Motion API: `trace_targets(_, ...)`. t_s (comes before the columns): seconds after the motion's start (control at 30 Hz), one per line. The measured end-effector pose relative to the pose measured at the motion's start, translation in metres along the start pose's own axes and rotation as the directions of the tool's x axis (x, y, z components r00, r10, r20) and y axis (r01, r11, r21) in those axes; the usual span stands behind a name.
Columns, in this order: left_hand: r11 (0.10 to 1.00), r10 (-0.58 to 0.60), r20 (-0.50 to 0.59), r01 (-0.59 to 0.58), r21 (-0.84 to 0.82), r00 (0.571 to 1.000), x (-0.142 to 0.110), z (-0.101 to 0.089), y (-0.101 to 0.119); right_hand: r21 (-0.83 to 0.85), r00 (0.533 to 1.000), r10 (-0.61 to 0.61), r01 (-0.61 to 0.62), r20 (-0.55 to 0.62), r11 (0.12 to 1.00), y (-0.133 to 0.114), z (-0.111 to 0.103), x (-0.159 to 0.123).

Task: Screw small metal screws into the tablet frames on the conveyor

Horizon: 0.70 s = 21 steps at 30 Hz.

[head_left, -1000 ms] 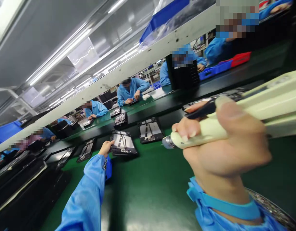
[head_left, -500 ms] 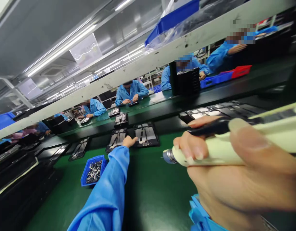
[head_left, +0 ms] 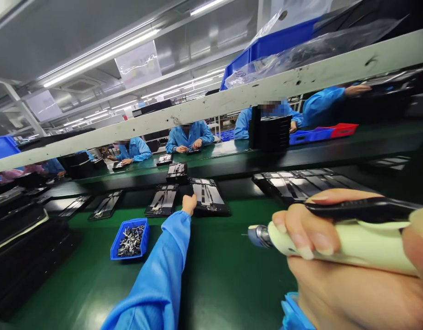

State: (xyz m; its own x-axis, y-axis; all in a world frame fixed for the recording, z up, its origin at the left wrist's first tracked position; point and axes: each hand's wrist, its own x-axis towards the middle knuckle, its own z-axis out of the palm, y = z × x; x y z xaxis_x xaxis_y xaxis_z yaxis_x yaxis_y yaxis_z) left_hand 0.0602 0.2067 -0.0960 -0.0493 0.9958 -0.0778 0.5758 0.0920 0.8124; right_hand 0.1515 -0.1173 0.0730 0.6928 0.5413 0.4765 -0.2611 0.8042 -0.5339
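My right hand (head_left: pixel 342 270) fills the lower right, fingers wrapped round a cream electric screwdriver (head_left: pixel 335 245) whose metal tip points left; a black lever lies under my forefinger. My left arm in a blue sleeve stretches out across the green mat. My left hand (head_left: pixel 189 204) rests on the near edge of a black tray with a grey panel (head_left: pixel 208 195); its fingers are curled and mostly hidden. A second tray of the same kind (head_left: pixel 162 200) lies just left of it.
A small blue bin of screws (head_left: pixel 130 239) sits left of my sleeve. More black trays (head_left: pixel 294 183) lie along the belt to the right and left. A white shelf rail (head_left: pixel 211 103) crosses overhead. Several people in blue coats work across the line.
My left hand moved from the left tray to the one on its right. The view swung so the blue screw bin came into sight. My right hand kept its hold and sank lower.
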Motion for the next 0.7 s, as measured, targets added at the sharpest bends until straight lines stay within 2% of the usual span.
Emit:
trace_targets(0.1, 0.994, 0.025, -0.032, -0.028, -0.109, 0.999, -0.033, -0.016, -0.002, 0.013, 0.995, -0.071, 0.071, 0.072, 0.997, -0.003, 0.007, -0.001)
trace_targets(0.17, 0.983, 0.059, -0.006, -0.059, -0.173, 0.998, -0.063, -0.034, -0.013, 0.03, 0.991, -0.081, 0.078, 0.111, 0.996, -0.006, 0.011, -0.003)
trace_targets(0.27, 0.965, 0.121, 0.137, -0.084, -0.247, 0.983, -0.12, -0.065, -0.042, 0.025, 0.99, -0.1, 0.098, 0.102, 0.995, -0.009, 0.016, -0.007)
trace_targets(0.4, 0.967, 0.116, 0.326, -0.032, -0.251, 0.938, -0.19, -0.109, -0.088, -0.078, 0.991, -0.128, 0.124, -0.039, 0.989, -0.009, 0.011, -0.005)
trace_targets(0.47, 0.984, 0.115, 0.428, -0.043, -0.174, 0.896, -0.211, -0.128, -0.103, -0.173, 0.992, -0.11, 0.097, -0.068, 0.98, -0.005, -0.005, -0.001)
trace_targets(0.57, 0.977, 0.11, 0.586, -0.195, 0.084, 0.803, -0.225, -0.142, -0.114, -0.326, 0.993, -0.071, 0.036, -0.096, 0.945, 0.006, -0.044, -0.001)
trace_targets(0.63, 0.944, 0.011, 0.67, -0.229, 0.239, 0.743, -0.227, -0.145, -0.116, -0.4, 0.99, -0.022, -0.034, -0.136, 0.916, 0.016, -0.074, -0.007)
trace_targets(0.7, 0.917, -0.066, 0.697, -0.231, 0.324, 0.714, -0.223, -0.152, -0.113, -0.439, 0.982, 0.048, -0.125, -0.182, 0.89, 0.026, -0.099, -0.017)
